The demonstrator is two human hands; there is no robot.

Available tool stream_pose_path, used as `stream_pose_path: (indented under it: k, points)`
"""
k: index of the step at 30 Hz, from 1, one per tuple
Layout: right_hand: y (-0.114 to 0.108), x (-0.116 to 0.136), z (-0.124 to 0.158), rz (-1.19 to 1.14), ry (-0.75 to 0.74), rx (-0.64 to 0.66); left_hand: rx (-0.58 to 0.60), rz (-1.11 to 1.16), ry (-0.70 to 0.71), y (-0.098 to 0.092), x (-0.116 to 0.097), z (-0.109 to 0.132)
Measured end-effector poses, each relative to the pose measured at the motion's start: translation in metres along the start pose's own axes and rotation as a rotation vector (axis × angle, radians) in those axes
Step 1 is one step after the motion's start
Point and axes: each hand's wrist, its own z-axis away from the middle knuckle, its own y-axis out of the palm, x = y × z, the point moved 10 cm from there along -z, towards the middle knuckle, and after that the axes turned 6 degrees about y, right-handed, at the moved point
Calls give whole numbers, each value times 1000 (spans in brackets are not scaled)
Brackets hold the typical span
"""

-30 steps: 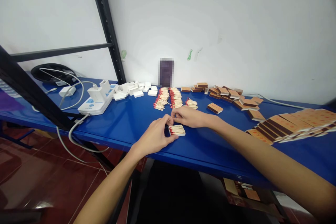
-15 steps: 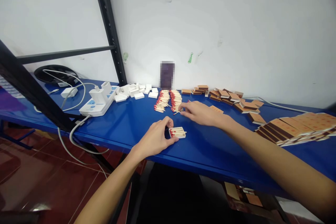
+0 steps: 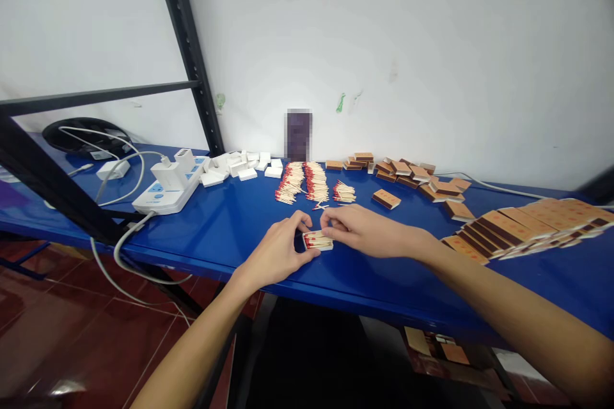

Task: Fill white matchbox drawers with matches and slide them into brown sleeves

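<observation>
Head view: the left hand (image 3: 279,249) grips the tray (image 3: 329,246) of matches (image 3: 316,241) on the table (image 3: 259,204), near the front edge. The right hand (image 3: 357,230) has its fingertips together over the tray's right end; whether they pinch one, I cannot tell.

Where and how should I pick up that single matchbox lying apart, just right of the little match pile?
I'd pinch the matchbox across its two long sides, coming from above and the near side with the right hand. It lies flat, broad face up, touching no other box, and the heap of matchboxes sits beyond it.
</observation>
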Motion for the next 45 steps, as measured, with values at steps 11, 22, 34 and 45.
stream_pose_path:
  k: [11,22,34,45]
  points:
    - [-16,-99,-2,297,358,-191,39,-71,90,4,-6,1]
    - [-12,-101,-10,356,358,-154,37,-49,72,4,-7,2]
    - [9,10,17,63,22,-33,50,-18,37,5,-4,2]
    - [7,-62,-36,260,183,-148,50,-24,11,5,-2,3]
